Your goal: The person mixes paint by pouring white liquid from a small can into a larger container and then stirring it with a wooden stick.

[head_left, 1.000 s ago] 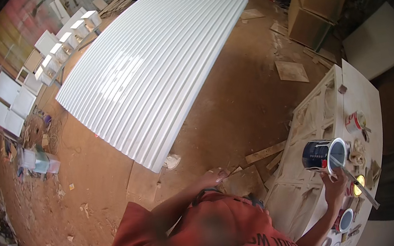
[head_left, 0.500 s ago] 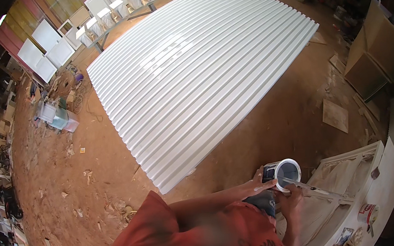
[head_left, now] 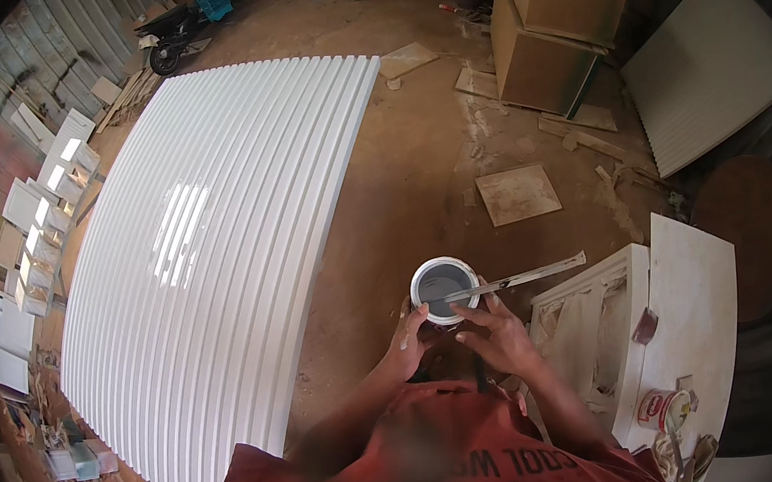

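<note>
The left hand (head_left: 408,341) is curled around the near left side of an open can (head_left: 414,282), its thumb pressed at the white rim and a pale smear on its fingers. The right hand (head_left: 500,337) is at the near right side of the same can, its fingers loosely spread and reaching up to the rim; whether they pinch anything cannot be told. The can is upright between and just beyond both hands, with grey paint (head_left: 441,282) inside. A long, flat stick (head_left: 539,273), smeared pale, has one end in the can and crosses over the rim, above the fingers of the right hand, out to the right of it. To the right of the right hand, and nearer the body, is a pale counter (head_left: 691,287) bearing a small brown block (head_left: 645,326) and a red and white tin (head_left: 661,409). A framed white panel (head_left: 583,342) is between that hand and the counter top. To the left of the left hand, well apart, a large white ribbed sheet (head_left: 211,256) spreads far forward. Beyond the right hand, a square board (head_left: 519,196) lies on the brown floor (head_left: 397,180), and farther off are two big brown boxes (head_left: 547,65), one above the other.
</note>
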### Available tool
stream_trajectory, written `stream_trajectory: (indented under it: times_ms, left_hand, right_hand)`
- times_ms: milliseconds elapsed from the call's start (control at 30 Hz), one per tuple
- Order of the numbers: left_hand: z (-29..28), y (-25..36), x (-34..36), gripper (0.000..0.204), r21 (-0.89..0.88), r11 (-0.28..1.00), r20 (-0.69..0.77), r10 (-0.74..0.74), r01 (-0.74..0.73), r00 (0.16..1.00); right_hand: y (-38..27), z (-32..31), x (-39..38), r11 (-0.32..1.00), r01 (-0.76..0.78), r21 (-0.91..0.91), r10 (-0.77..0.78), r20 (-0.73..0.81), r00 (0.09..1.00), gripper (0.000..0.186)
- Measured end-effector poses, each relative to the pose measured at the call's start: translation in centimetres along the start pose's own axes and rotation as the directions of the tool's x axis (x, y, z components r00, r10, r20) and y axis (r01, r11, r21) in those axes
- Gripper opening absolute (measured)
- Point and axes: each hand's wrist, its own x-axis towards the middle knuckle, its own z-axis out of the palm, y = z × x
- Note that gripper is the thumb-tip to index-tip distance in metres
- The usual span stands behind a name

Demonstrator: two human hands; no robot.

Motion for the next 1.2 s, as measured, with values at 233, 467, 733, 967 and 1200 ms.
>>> stream_trajectory:
  times_ms: [233,467,733,967,1200]
  left_hand:
    - [1.2,6.6,16.9,0.072,0.023,0.998,-0.020,0.051,-0.051,0.998]
    - [4.4,19.0,35.6,0.098,0.212,0.973,0.094,0.073,-0.091,0.993]
    - [4.4,30.8,56.2,0.110,0.274,0.954,0.164,0.077,-0.121,0.983]
    - [0.8,36.9,73.0,0.110,0.182,0.973,0.136,0.115,-0.139,0.984]
    - [2.7,48.6,90.7,0.101,0.247,0.969,0.033,0.005,-0.013,0.999]
  right_hand:
    - [10.2,-1.6,12.9,0.709,-0.006,0.706,0.318,-0.311,0.896,0.035]
    - [15.5,-9.6,35.4,0.798,-0.076,0.598,0.430,-0.477,0.766,0.024]
    - [21.0,-18.1,57.2,0.984,0.034,0.176,0.067,-0.535,0.842,0.014]
    - [28.8,-19.5,75.6,0.976,-0.100,0.196,0.161,-0.327,0.931,0.020]
    - [41.1,-22.4,102.5,0.893,-0.214,0.396,0.265,-0.079,0.961,0.048]
